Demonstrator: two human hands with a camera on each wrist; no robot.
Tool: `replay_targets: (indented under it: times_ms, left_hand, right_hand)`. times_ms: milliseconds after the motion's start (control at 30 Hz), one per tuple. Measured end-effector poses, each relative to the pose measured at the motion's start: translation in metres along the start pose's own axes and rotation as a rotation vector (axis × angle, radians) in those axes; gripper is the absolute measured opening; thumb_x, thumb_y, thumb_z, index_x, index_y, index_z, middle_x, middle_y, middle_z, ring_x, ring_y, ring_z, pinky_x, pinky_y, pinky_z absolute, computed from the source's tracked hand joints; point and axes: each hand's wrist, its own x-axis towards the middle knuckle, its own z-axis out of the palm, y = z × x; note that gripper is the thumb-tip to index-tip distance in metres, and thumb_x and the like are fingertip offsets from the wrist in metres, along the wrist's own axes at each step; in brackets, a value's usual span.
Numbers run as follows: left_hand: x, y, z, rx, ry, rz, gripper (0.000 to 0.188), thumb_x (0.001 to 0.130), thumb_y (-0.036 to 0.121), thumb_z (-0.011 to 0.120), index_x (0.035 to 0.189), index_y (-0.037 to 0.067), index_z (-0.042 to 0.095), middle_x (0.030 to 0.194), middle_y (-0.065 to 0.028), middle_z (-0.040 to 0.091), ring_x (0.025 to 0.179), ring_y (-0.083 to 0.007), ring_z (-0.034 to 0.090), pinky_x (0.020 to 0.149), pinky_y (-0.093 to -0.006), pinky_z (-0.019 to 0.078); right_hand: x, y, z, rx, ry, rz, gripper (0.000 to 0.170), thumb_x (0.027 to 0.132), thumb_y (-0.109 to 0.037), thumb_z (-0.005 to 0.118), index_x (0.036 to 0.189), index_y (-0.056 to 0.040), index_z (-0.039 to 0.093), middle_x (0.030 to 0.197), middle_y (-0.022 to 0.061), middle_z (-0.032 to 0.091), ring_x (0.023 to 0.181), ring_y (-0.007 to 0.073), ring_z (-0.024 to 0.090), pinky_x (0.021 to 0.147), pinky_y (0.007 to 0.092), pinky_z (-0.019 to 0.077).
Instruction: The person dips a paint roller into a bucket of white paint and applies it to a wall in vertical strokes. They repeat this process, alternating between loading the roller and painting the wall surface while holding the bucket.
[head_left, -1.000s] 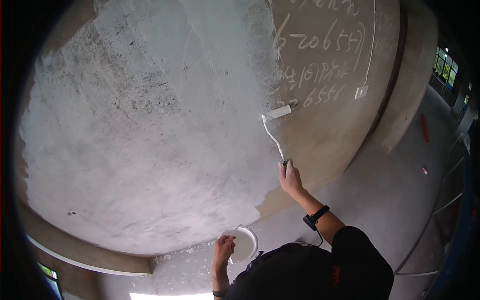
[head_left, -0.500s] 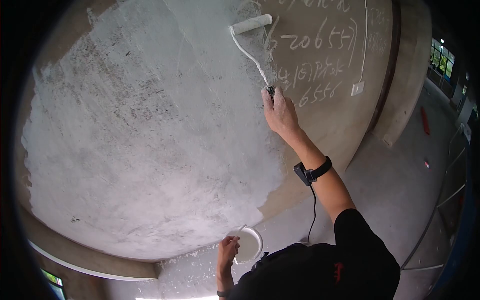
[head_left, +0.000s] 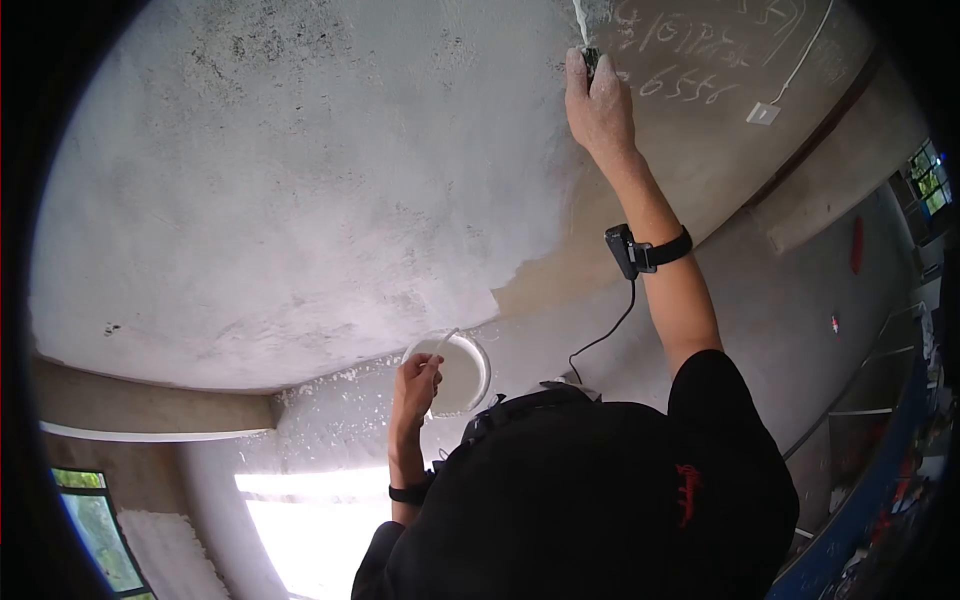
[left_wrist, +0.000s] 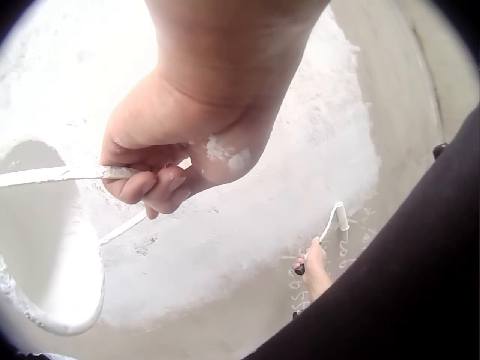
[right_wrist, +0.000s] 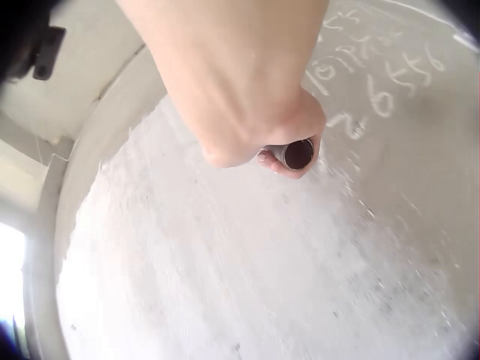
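Note:
My right hand (head_left: 603, 112) grips the dark handle of a paint roller (left_wrist: 343, 217), high against the wall at the coating's edge. In the head view only the roller's white-coated wire frame (head_left: 583, 22) shows; its sleeve is out of the picture. The handle's round dark end (right_wrist: 298, 154) pokes out of the fist in the right wrist view. Low at the wall's foot, my left hand (head_left: 413, 390) has its fingers curled round the white carrying handle (left_wrist: 52, 175) of a white bucket (head_left: 486, 372). White smears mark the heel of that hand.
The wall (head_left: 300, 200) bears a pale coat on the left and bare brown plaster with chalk writing on the right. A switch plate (head_left: 763, 114) sits to the right, with a wire above. White splashes dot the floor (head_left: 330, 410); a black cable (head_left: 605, 335) runs from the right wrist.
The right hand has moved the roller up the wall, and its sleeve has left the head view. The head view has shifted downward. The left hand keeps holding the bucket's handle.

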Motion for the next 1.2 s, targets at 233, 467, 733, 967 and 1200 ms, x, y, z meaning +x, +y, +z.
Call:
replay_targets:
  times_ms: [233, 467, 733, 967, 1200]
  left_hand:
    - [0.003, -0.007, 0.001, -0.028, 0.009, -0.030, 0.020, 0.094, 0.017, 0.055, 0.096, -0.001, 0.061, 0.061, 0.0023, 0.049, 0.049, -0.0038, 0.040, 0.044, -0.0204, 0.0291]
    - [0.005, -0.005, 0.000, 0.000, 0.001, -0.052, 0.020, 0.094, 0.017, 0.055, 0.096, -0.002, 0.061, 0.061, 0.0018, 0.049, 0.050, -0.0042, 0.040, 0.044, -0.0206, 0.0294]
    - [0.008, -0.001, 0.002, 0.029, -0.034, -0.048, 0.021, 0.094, 0.018, 0.055, 0.097, -0.001, 0.061, 0.062, 0.0017, 0.049, 0.050, -0.0042, 0.040, 0.044, -0.0207, 0.0299]
    - [0.013, 0.003, 0.008, 0.028, -0.085, -0.049, 0.021, 0.094, 0.019, 0.055, 0.098, -0.001, 0.061, 0.063, 0.0022, 0.049, 0.050, -0.0041, 0.040, 0.045, -0.0206, 0.0300]
    - [0.015, 0.013, 0.015, 0.095, -0.117, -0.042, 0.020, 0.095, 0.018, 0.055, 0.096, -0.001, 0.061, 0.062, 0.0032, 0.047, 0.052, -0.0036, 0.039, 0.046, -0.0202, 0.0293]
  right_hand:
    - [-0.169, 0.130, 0.041, -0.074, -0.203, 0.204, 0.035, 0.097, -0.033, 0.049, 0.090, 0.0001, 0.044, 0.066, 0.0243, 0.061, 0.065, 0.0450, 0.062, 0.055, 0.0511, 0.0477]
    - [-0.277, 0.195, 0.061, -0.219, -0.337, 0.398, 0.038, 0.097, -0.038, 0.046, 0.093, -0.0010, 0.044, 0.069, 0.0268, 0.062, 0.068, 0.0467, 0.062, 0.058, 0.0542, 0.0483]
    - [-0.273, 0.190, 0.062, -0.156, -0.354, 0.422, 0.037, 0.098, -0.038, 0.045, 0.093, -0.0009, 0.044, 0.070, 0.0283, 0.061, 0.070, 0.0475, 0.062, 0.059, 0.0541, 0.0488]
    - [-0.143, 0.103, 0.039, -0.076, -0.131, 0.188, 0.036, 0.097, -0.035, 0.048, 0.089, 0.0006, 0.046, 0.069, 0.0283, 0.061, 0.069, 0.0482, 0.061, 0.058, 0.0531, 0.0485]
    - [-0.009, 0.001, -0.005, -0.108, -0.099, -0.052, 0.038, 0.098, -0.036, 0.048, 0.088, 0.0009, 0.048, 0.063, 0.0223, 0.060, 0.059, 0.0418, 0.061, 0.053, 0.0470, 0.0484]
